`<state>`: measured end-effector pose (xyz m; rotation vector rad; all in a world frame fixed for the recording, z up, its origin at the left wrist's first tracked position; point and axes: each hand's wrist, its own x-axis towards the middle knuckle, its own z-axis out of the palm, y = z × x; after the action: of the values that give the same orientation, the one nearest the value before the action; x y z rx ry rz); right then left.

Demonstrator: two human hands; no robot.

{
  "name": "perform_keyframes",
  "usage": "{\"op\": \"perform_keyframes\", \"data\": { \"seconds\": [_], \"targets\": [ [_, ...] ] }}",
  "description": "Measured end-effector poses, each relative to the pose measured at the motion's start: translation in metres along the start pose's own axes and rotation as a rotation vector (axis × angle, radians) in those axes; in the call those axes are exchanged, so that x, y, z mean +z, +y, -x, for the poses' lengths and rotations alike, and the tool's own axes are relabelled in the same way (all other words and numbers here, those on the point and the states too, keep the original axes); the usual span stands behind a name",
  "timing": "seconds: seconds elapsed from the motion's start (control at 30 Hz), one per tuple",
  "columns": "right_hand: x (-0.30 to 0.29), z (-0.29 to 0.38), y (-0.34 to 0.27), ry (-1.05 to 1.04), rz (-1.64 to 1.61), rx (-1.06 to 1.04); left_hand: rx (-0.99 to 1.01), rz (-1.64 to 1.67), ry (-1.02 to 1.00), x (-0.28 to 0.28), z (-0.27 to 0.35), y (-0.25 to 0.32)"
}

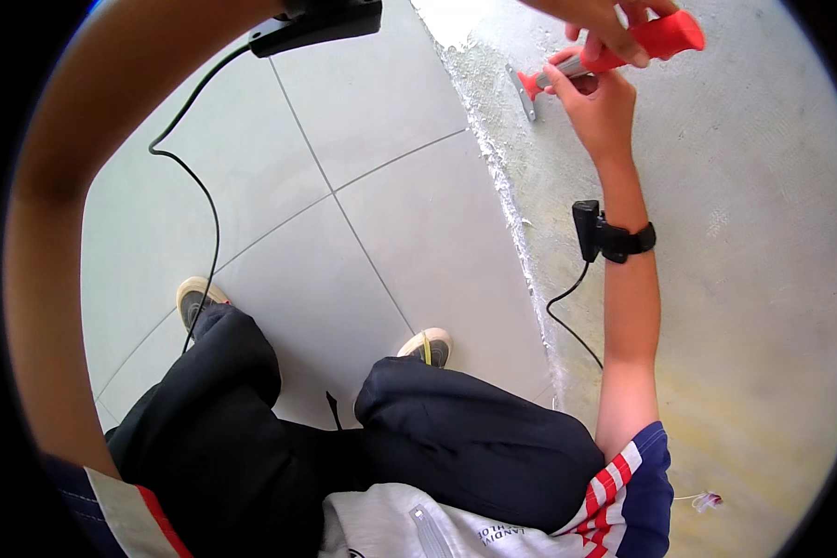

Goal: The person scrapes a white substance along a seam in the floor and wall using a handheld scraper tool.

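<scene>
A scraper with a red handle (673, 36), a grey metal shaft and a flat metal blade (521, 93) lies across the top right of the view. My left hand (610, 33) comes over from the top and grips the red handle; the picture's upper edge cuts part of it off. Lower on the tool, my right hand (595, 104) has its fingers around the shaft close to the blade. The blade is at the rough, whitish margin of a grey concrete surface (725, 293). Whether its edge touches the surface I cannot tell.
Large grey floor tiles (390, 237) meet the concrete along a ragged white seam (500, 181). My shoes (427, 347) stand on the tiles. Straps hold black devices with cables (586, 230) on my forearms. A small scrap (708, 501) lies at lower right.
</scene>
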<state>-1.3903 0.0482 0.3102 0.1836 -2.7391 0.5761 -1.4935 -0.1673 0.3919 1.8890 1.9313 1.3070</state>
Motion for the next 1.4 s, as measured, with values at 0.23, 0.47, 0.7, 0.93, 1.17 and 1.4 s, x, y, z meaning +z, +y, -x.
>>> {"op": "perform_keyframes", "data": {
  "seconds": [0.23,0.47,0.7,0.93,1.17,1.4],
  "targets": [
    [0.011,-0.046,-0.021,-0.025,-0.002,-0.113,0.046,0.079,0.052,-0.027,0.005,-0.013],
    [0.064,-0.04,0.015,0.023,-0.185,-0.059,0.001,0.047,-0.09,0.0,-0.003,-0.07],
    [0.07,-0.034,0.009,-0.009,-0.086,0.02,0.009,0.031,-0.125,0.007,0.001,-0.059],
    [0.082,-0.037,0.024,0.054,-0.115,0.017,-0.146,-0.034,-0.164,0.009,0.001,-0.063],
    [0.106,0.001,-0.016,0.022,-0.018,0.113,-0.132,-0.107,-0.139,0.019,0.057,-0.074],
    [0.084,0.077,-0.061,0.001,0.358,-0.207,-0.469,0.18,-0.166,-0.015,0.155,-0.062]
  ]
}}
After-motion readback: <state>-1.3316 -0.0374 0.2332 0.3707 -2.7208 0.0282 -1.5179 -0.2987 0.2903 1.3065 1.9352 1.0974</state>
